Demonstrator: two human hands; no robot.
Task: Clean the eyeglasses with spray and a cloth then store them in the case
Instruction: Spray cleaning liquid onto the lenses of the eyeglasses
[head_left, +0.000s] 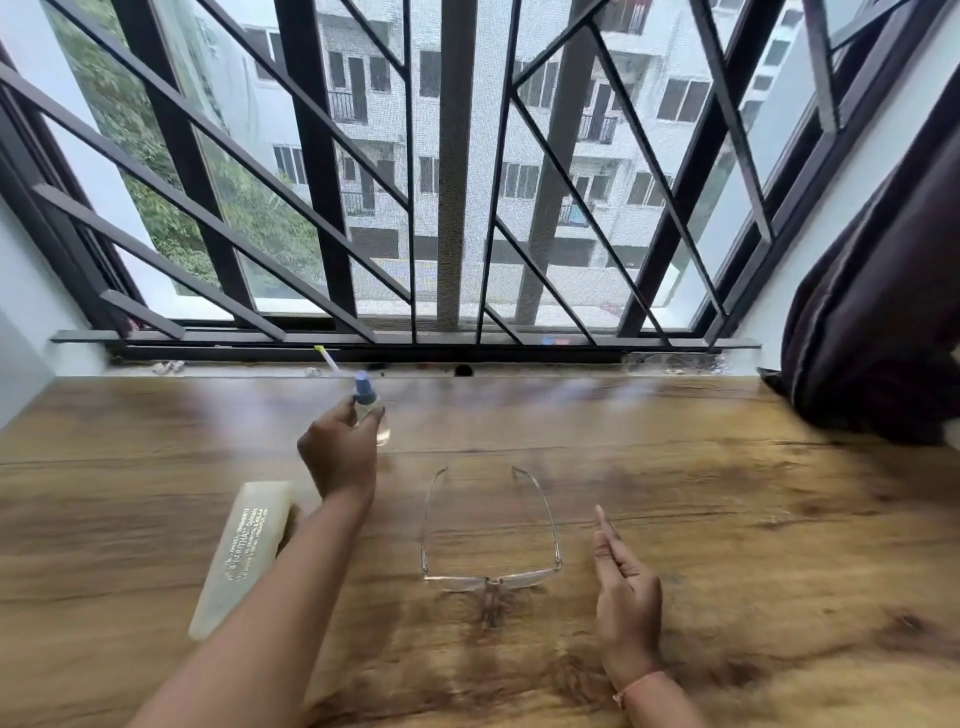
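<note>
Clear-framed eyeglasses (491, 540) lie on the wooden table (727, 545) with their temples unfolded and pointing toward the window. My left hand (340, 454) grips a small clear spray bottle (370, 410) with a blue nozzle, beyond and left of the glasses. A cream-coloured glasses case (239, 556) lies shut on the table, partly hidden under my left forearm. My right hand (626, 582) hovers just right of the glasses, its fingers loosely extended and holding nothing. No cloth shows in view.
A barred window (452, 182) rises behind the table's far edge. Small bits of clutter lie on the sill (171, 367). A dark curtain (872, 332) hangs at the right and rests on the table's far right corner.
</note>
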